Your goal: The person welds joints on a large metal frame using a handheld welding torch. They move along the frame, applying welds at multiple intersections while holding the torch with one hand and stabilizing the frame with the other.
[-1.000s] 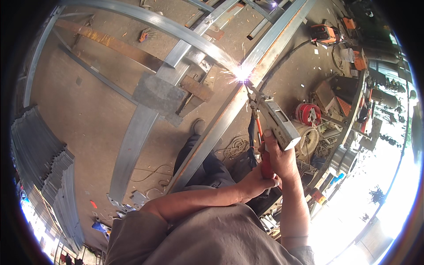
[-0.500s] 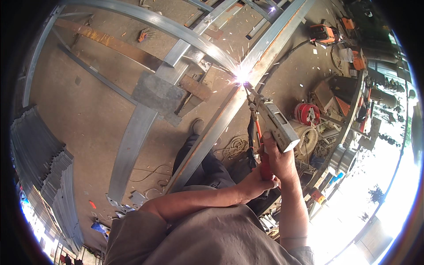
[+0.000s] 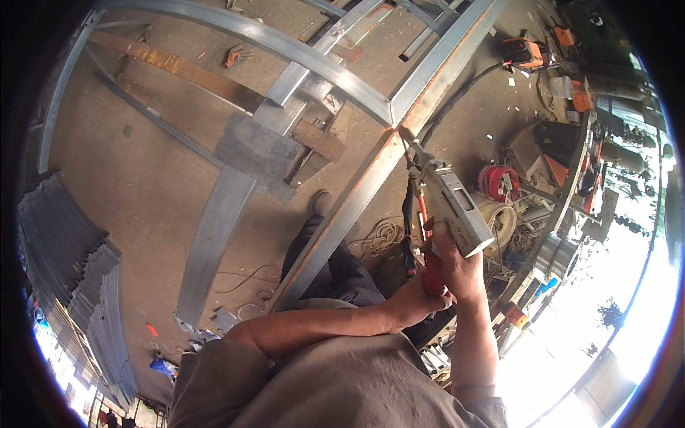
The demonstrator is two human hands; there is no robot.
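Note:
My right hand (image 3: 460,267) is wrapped round the red grip of a welding gun (image 3: 451,203) with a boxy grey metal body. Lower on the same grip, my left hand (image 3: 414,305) is closed, its forearm crossing in front of me. The gun's narrow tip points up and left, close to a joint where a long steel tube (image 3: 339,200) meets a curved steel tube (image 3: 285,48). Brownish rust or heat marks show around that joint, and no arc burns there. An orange rod or hose (image 3: 422,207) runs beside the gun, partly hidden by my hands.
Steel plates (image 3: 257,150) and short offcuts lie over a wide beam left of the joint. Corrugated sheets (image 3: 64,242) are stacked at far left. A red bucket (image 3: 498,183) stands on the right, beyond a black cable (image 3: 457,103) leading to an orange machine (image 3: 524,53).
The bright arc and flying sparks at the joint have gone out. Both hands and the welding gun have shifted slightly right and down, drawing the tip back a little.

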